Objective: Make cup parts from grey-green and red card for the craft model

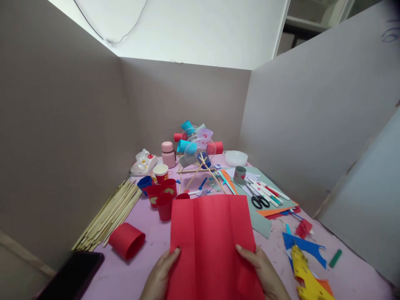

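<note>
A creased sheet of red paper [212,246] is held up in front of me, with lengthwise folds running down it. My left hand [162,271] pinches its left edge, thumb on the front face. On the right edge my right hand [261,266] grips it the same way; the other fingers of both hands are hidden behind the sheet. Left of it lies a red paper tube [126,241]. Beyond its top edge stand several red paper cups, the nearest red cup [164,207] close to the sheet's upper left corner.
Wooden sticks [109,212] and a phone [73,275] lie left. Behind stands a stick frame with coloured tubes [187,146], beside a pink flask [168,155] and white bowl [236,158]. At right are scissors [260,201], markers [265,193] and a yellow glue gun [308,277]. Grey partitions [187,100] surround the table.
</note>
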`<act>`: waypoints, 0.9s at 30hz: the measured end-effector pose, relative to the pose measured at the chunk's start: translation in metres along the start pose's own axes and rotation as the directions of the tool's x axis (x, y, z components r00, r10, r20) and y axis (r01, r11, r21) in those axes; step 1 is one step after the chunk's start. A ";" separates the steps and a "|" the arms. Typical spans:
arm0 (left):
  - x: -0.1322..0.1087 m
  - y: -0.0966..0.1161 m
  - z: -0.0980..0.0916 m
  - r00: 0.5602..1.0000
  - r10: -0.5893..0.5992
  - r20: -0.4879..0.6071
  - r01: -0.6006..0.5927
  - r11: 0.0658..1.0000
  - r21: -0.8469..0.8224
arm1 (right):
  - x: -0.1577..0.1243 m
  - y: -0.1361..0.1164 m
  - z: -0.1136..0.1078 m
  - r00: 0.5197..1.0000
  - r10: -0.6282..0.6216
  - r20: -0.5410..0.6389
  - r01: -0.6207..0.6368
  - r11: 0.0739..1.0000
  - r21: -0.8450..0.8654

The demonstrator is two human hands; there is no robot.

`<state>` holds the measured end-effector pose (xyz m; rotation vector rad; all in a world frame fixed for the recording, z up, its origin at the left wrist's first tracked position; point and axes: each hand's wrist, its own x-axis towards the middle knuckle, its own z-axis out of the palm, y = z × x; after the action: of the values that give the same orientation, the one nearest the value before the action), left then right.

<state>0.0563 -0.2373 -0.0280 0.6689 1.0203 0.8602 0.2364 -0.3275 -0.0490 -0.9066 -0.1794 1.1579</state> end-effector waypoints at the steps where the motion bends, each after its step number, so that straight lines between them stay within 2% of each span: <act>1: -0.001 0.005 0.001 0.999 -0.038 0.020 0.039 0.999 -0.032 | 0.001 -0.002 -0.001 1.000 0.004 0.000 -0.004 1.000 0.010; 5: -0.007 0.023 0.002 0.988 -0.132 0.078 0.140 0.985 -0.106 | 0.001 -0.006 0.000 0.999 0.004 0.039 -0.006 0.999 0.039; 8: -0.009 0.030 0.001 0.988 -0.129 0.080 0.138 0.984 -0.112 | -0.002 -0.009 0.005 0.998 0.017 0.062 -0.020 0.999 0.042; 14: 0.005 0.029 -0.007 0.997 0.077 -0.013 -0.076 0.995 0.058 | -0.012 -0.019 0.013 0.997 -0.041 0.069 0.039 0.999 0.023; 17: 0.011 0.025 -0.014 0.983 0.158 0.097 -0.163 0.985 0.052 | -0.017 -0.023 0.016 0.995 -0.070 0.067 0.069 0.998 0.013; 20: 0.007 0.022 -0.018 0.949 0.258 0.183 -0.280 0.954 0.109 | -0.020 -0.024 0.016 0.995 -0.077 0.069 0.077 0.997 -0.002; 24: -0.004 0.021 -0.026 0.886 0.457 0.080 -0.461 0.848 0.261 | -0.023 -0.024 0.015 0.995 -0.076 0.058 0.077 0.997 -0.013; 25: -0.006 0.021 -0.030 0.877 0.479 0.035 -0.467 0.833 0.296 | -0.023 -0.025 0.015 0.996 -0.075 0.055 0.075 0.997 -0.013; 27: -0.005 0.020 -0.040 0.886 0.462 -0.039 -0.424 0.841 0.335 | -0.025 -0.027 0.016 0.996 -0.070 0.052 0.071 0.997 -0.012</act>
<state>0.0120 -0.2284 -0.0249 1.1749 1.1432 1.1622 0.2362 -0.3429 -0.0123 -0.8766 -0.2603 1.1165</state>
